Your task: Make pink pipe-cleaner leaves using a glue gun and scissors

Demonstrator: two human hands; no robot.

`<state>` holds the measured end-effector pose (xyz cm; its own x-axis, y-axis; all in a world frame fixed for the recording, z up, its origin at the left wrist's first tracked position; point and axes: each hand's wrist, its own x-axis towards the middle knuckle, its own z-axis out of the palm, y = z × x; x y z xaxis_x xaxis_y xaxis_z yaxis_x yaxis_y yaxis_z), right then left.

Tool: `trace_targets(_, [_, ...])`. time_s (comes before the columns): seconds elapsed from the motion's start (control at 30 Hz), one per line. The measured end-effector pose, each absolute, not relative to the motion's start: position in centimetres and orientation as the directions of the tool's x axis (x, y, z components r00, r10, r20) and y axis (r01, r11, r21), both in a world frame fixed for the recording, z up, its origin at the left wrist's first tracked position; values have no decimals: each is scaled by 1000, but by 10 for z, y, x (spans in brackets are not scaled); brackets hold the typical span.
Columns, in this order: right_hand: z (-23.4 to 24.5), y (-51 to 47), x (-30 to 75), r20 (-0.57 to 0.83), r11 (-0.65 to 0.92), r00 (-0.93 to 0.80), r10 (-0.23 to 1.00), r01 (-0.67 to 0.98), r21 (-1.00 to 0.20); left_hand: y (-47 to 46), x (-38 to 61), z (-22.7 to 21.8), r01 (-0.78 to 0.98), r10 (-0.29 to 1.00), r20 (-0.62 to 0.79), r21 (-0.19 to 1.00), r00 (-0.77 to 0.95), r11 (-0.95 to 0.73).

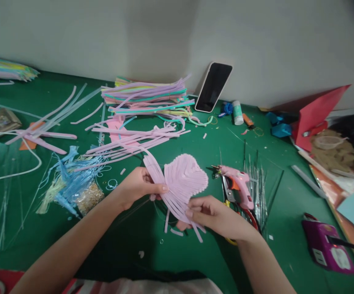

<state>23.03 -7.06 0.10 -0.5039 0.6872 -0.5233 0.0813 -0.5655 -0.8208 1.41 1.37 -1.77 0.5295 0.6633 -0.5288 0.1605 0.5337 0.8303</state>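
Between my two hands is a pale pink pipe-cleaner petal (186,173), a rounded, ribbed shape with loose strands trailing from its lower left side. My left hand (142,185) is closed on its left edge, thumb on top of the strands. On the lower right, my right hand (206,214) pinches the loose strand ends between thumb and fingers. Short pink strand ends poke out below the hands. A pink glue gun (240,183) lies just right of the petal, over scissors (226,190) that it partly covers.
Pipe-cleaner bundles (146,96) lie at the back beside a leaning phone (213,86). Blue tassels (73,171) and a bag of beads (89,198) are on the left. Thin silvery sticks (258,188) and a purple power adapter (326,247) sit on the right.
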Motion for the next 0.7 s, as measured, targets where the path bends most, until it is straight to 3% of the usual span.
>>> trace_targets(0.33, [-5, -68, 229, -523, -588, -497, 693, 30, -808, 10, 21, -15, 132, 712, -517, 842, 476, 523])
trace_targets(0.43, [-12, -68, 226, -543, -567, -468, 697, 102, -817, 9, 21, -15, 131, 701, -515, 841, 493, 526])
trace_targets(0.7, [-14, -64, 232, -579, -623, -531, 619, 117, -773, 9, 19, -16, 134, 694, -507, 845, 510, 518])
